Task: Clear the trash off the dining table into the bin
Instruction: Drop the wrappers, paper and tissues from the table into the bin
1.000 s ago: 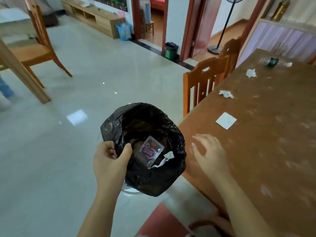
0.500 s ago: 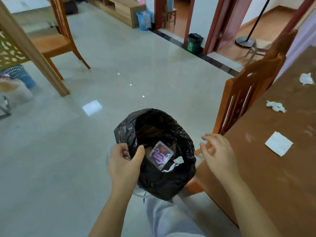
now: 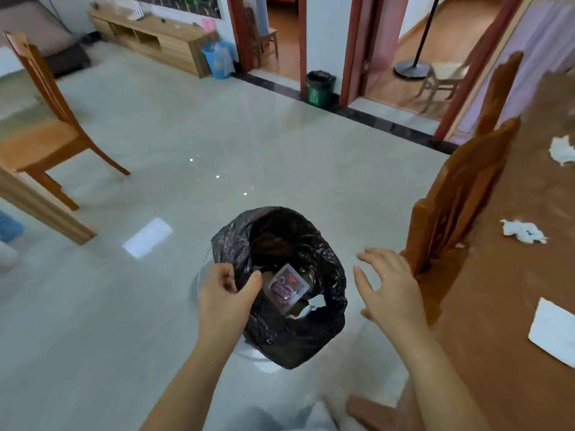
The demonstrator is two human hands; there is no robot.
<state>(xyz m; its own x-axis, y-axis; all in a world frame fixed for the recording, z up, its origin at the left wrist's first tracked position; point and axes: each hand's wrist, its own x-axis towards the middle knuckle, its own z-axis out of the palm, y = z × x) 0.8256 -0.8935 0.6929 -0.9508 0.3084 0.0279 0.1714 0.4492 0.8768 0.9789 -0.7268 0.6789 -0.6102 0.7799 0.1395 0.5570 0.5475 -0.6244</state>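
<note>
My left hand (image 3: 225, 298) grips the near rim of a bin lined with a black bag (image 3: 280, 244), held up over the floor. Inside lie a purple-and-white wrapper (image 3: 286, 287) and a white paper scrap (image 3: 315, 303). My right hand (image 3: 389, 287) hovers open and empty, fingers spread, between the bin and the table's corner. On the brown dining table (image 3: 497, 337) at the right lie a flat white paper (image 3: 553, 332), a crumpled tissue (image 3: 522, 231) and another crumpled tissue (image 3: 561, 150) farther back.
A wooden chair (image 3: 457, 194) stands against the table's left edge just beyond my right hand, with a second chair (image 3: 497, 88) behind it. Another chair (image 3: 40, 132) stands far left. A green bin (image 3: 320, 88) sits by the doorway. Pale tiled floor lies ahead.
The view has swung left, so less of the table shows. My right hand has left the table's edge and now hangs in the air beside the bin. The left hand's grip is unchanged.
</note>
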